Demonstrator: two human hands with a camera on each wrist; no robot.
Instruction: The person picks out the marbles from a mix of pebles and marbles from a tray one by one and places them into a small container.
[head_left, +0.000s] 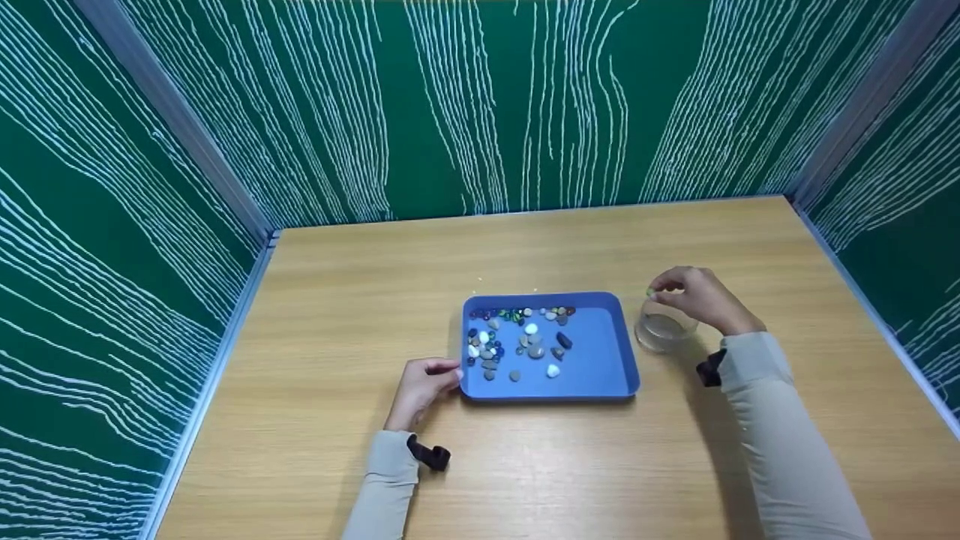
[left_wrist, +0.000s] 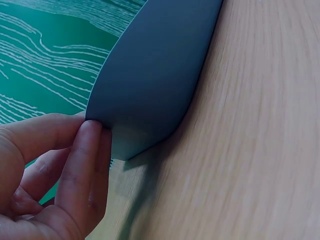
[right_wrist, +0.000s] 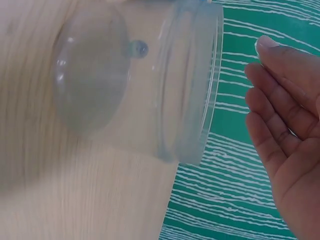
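My left hand (head_left: 424,386) pinches the near-left edge of a blue tray (head_left: 600,345), with thumb and fingertips on its rim in the left wrist view. Glass marbles (head_left: 517,315) and pebbles (head_left: 535,350) lie in the tray, mostly toward its left and far sides. My right hand (head_left: 701,298) is above a clear plastic jar (head_left: 664,330) standing right of the tray. A small greenish piece (head_left: 650,293) shows at its fingertips in the head view. In the right wrist view the fingers are loosely bent beside the jar mouth, and a small marble (right_wrist: 139,49) shows inside the jar.
The wooden table (head_left: 337,300) carries the tray and jar. A few tiny pale bits (head_left: 480,280) lie beyond the tray. Green panels (head_left: 517,112) with white wavy lines enclose the back and both sides, joined by grey metal posts (head_left: 180,112).
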